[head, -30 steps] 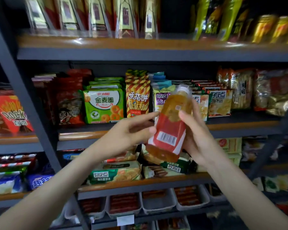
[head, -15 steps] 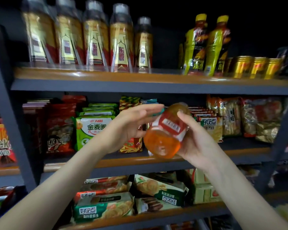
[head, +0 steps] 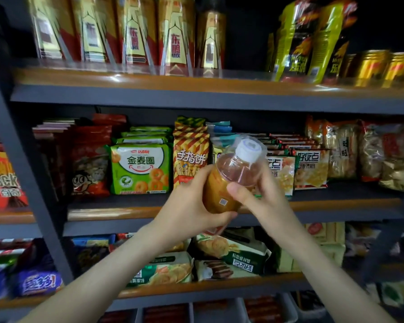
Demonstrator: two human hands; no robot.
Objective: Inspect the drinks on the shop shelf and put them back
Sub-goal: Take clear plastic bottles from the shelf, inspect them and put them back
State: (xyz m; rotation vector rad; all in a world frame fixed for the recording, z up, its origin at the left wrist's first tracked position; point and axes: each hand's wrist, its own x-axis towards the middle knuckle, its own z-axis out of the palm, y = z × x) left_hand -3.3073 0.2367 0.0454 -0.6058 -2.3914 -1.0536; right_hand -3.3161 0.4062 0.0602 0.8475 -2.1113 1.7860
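Observation:
I hold an orange drink bottle (head: 222, 190) with a white cap in both hands, in front of the snack shelf. Its cap end tilts up and toward me. My left hand (head: 187, 206) cups the bottle's left side and bottom, thumb curled under it. My right hand (head: 259, 197) grips the right side, thumb pressed across the front near a small printed code. On the top shelf (head: 149, 80) stands a row of red-and-gold drink bottles (head: 131, 36), with a dark gap to their right, then yellow-green bottles (head: 313, 38) and gold cans (head: 380, 68).
The middle shelf (head: 117, 210) behind the bottle carries snack bags, among them a green one (head: 140, 169) and a striped one (head: 189, 155). Biscuit packs (head: 163, 269) lie on the lower shelf. A grey upright post (head: 16, 159) divides the shelving at left.
The bottle has been turned over: half a second ago its bottom faced me, now the cap end does. Both hands have come lower, and my left hand now wraps the bottle.

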